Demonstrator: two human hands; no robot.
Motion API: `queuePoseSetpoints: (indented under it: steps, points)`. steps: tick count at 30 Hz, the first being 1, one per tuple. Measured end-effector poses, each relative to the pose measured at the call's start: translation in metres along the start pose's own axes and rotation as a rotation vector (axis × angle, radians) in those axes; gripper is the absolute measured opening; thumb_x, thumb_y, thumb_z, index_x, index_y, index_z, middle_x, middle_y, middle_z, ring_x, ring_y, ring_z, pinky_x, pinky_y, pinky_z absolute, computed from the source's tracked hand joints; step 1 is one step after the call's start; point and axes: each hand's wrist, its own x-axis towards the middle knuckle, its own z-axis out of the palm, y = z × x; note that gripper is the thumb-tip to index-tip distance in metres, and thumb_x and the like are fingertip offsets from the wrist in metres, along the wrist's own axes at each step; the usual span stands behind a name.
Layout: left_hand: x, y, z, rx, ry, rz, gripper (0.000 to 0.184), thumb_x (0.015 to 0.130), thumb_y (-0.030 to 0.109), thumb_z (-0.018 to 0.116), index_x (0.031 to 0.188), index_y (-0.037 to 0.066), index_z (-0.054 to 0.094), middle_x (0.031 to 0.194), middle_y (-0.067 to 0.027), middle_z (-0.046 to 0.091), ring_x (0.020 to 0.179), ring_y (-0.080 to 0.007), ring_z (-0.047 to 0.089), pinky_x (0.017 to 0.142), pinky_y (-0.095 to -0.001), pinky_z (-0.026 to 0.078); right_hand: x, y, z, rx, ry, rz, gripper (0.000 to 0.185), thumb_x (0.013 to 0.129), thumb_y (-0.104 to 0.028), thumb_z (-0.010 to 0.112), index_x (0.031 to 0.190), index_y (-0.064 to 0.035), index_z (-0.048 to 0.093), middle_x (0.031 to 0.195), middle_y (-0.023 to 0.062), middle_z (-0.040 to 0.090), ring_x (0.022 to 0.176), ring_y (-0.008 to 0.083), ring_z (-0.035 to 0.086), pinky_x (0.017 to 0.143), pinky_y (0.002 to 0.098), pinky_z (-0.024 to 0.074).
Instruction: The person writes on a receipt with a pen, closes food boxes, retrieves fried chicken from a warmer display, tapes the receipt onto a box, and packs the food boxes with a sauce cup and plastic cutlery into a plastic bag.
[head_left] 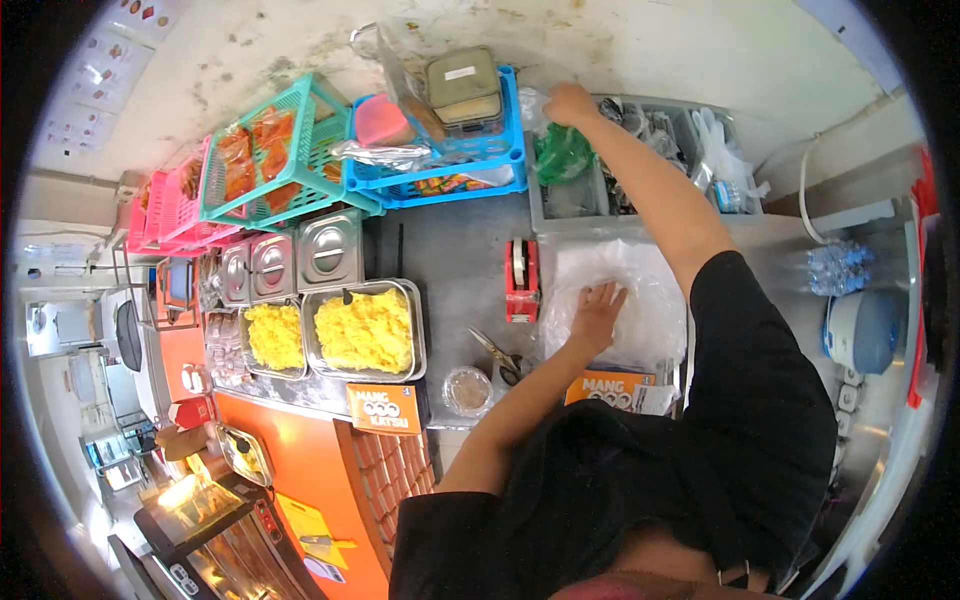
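My left hand (598,318) lies flat with its fingers apart on a pile of clear plastic bags (648,325) on the metal counter. Stretched far forward, my right hand (570,104) is at the back left of a grey divided bin (600,207). Its fingers are curled, and what they grip is hidden. Clear plastic (533,106) and a green plastic bag (563,153) are right beside it. A red tape dispenser (522,280) stands left of the pile. Scissors (497,355) and a round clear container (467,391) lie nearer to me.
Two trays of yellow rice (365,330) and lidded steel pans (330,248) stand to the left. Behind them are a green basket (300,130) and a blue basket (440,185) holding containers. Water bottles (840,268) stand at the right. Orange signs (385,408) line the front edge.
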Motion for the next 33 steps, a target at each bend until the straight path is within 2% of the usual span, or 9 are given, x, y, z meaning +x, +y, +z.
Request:
queuePoseSetpoints:
  steps: [1,7,19,21,24,27,29,30,33]
  points:
    - [0.000,-0.001,-0.007,-0.035,-0.029,-0.010,0.105,0.064,0.041,0.085,0.152,0.013,0.035,0.154,-0.0144,0.034,0.142,-0.0296,0.032,0.113,-0.0502,0.026,0.009,0.011,0.015,-0.019,-0.111,0.020,0.023,0.080,-0.017,0.062,0.097,-0.0048,0.072,0.104,0.0189,0.069,0.097,0.0398,0.065,0.086,0.0496,0.0521]
    - [0.001,0.002,-0.003,-0.071,-0.048,-0.031,0.103,0.065,0.036,0.085,0.152,0.013,0.034,0.155,-0.0143,0.033,0.142,-0.0292,0.033,0.115,-0.0488,0.024,-0.025,0.026,0.022,0.059,0.050,0.065,0.022,0.082,-0.016,0.060,0.097,-0.0083,0.074,0.104,0.0198,0.069,0.098,0.0381,0.065,0.085,0.0484,0.0522]
    - [0.000,0.001,-0.008,-0.118,-0.038,-0.001,0.101,0.065,0.035,0.086,0.150,0.012,0.037,0.154,-0.0171,0.034,0.143,-0.0319,0.031,0.115,-0.0512,0.023,-0.090,0.028,-0.078,-0.010,0.368,-0.568,0.010,0.081,-0.012,0.064,0.086,-0.0037,0.061,0.091,0.0169,0.062,0.090,0.0364,0.060,0.080,0.0474,0.0481]
    - [-0.002,0.003,-0.011,-0.123,-0.039,-0.005,0.100,0.066,0.033,0.085,0.150,0.012,0.036,0.154,-0.0150,0.033,0.144,-0.0309,0.029,0.115,-0.0522,0.023,-0.086,0.035,-0.077,0.138,0.136,-0.512,0.010,0.081,-0.014,0.064,0.087,-0.0049,0.062,0.087,0.0167,0.063,0.086,0.0392,0.061,0.077,0.0485,0.0484]
    - [-0.004,0.008,-0.020,0.040,-0.076,0.039,0.096,0.069,0.039,0.084,0.148,0.010,0.039,0.152,-0.0186,0.038,0.141,-0.0326,0.037,0.111,-0.0520,0.031,-0.089,0.036,-0.074,0.250,-0.032,-0.430,0.011,0.081,-0.015,0.064,0.086,-0.0052,0.060,0.083,0.0172,0.064,0.083,0.0410,0.061,0.074,0.0487,0.0484]
    - [0.002,-0.002,-0.071,-0.409,-0.191,0.116,0.065,0.076,0.033,0.081,0.130,0.006,0.057,0.128,-0.0183,0.061,0.118,-0.0290,0.060,0.097,-0.0464,0.046,-0.108,0.034,-0.066,0.374,-0.004,-0.348,0.011,0.081,-0.014,0.065,0.086,-0.0052,0.059,0.082,0.0183,0.066,0.082,0.0406,0.063,0.071,0.0476,0.0490]
    - [0.010,-0.016,-0.133,-0.765,0.027,0.098,0.032,0.084,0.024,0.075,0.105,0.002,0.066,0.092,-0.0151,0.071,0.085,-0.0254,0.069,0.078,-0.0400,0.053,-0.129,0.024,-0.070,0.456,0.036,-0.313,0.011,0.081,-0.009,0.064,0.091,-0.0044,0.060,0.088,0.0176,0.068,0.087,0.0382,0.066,0.073,0.0444,0.0511]
    - [0.019,-0.025,-0.137,-0.865,0.345,0.033,0.017,0.085,0.019,0.070,0.092,0.005,0.064,0.074,-0.0107,0.066,0.072,-0.0295,0.066,0.069,-0.0439,0.051,-0.138,0.020,-0.068,0.548,0.128,-0.285,0.011,0.082,-0.007,0.064,0.092,-0.0036,0.060,0.089,0.0172,0.069,0.088,0.0376,0.066,0.075,0.0434,0.0517]
    - [0.044,-0.063,-0.158,-0.787,0.986,-0.354,0.025,0.086,0.016,0.070,0.102,0.000,0.061,0.096,-0.0174,0.065,0.087,-0.0314,0.063,0.077,-0.0390,0.049,-0.155,0.015,-0.056,0.769,0.364,-0.221,0.010,0.089,-0.005,0.060,0.098,0.0003,0.058,0.106,0.0134,0.071,0.093,0.0296,0.069,0.084,0.0374,0.0524]
